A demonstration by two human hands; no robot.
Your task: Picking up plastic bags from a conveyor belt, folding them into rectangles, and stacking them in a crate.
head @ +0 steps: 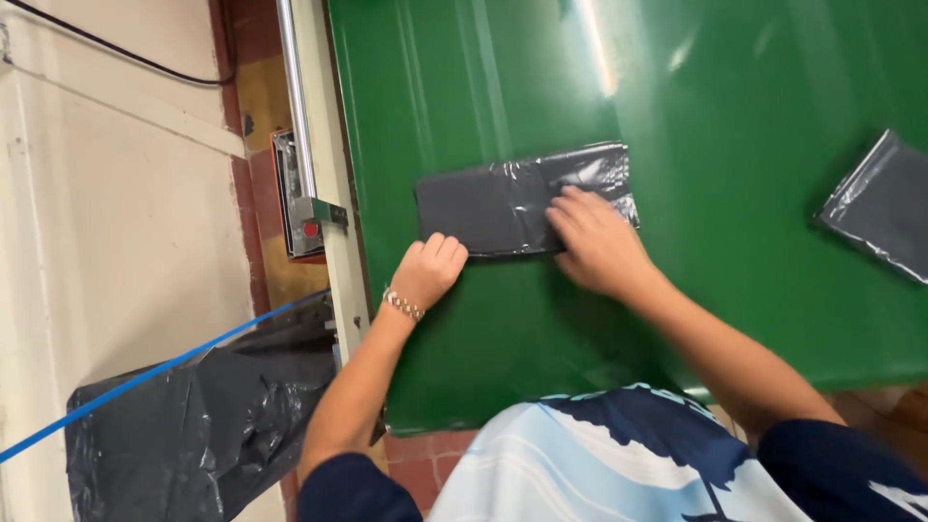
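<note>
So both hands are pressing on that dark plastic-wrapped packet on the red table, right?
Not quite: the table is green, not red. The head view shows both the left hand and the right hand on the dark plastic-wrapped packet.

second grey packet (878,205), black bag (198,425), blue strap (145,379)

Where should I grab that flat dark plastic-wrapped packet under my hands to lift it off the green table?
Probably by the packet's free left end, coming from the left: it lies flat on the green table, the right hand presses its right half, and the left hand sits curled at its near-left edge.
</note>
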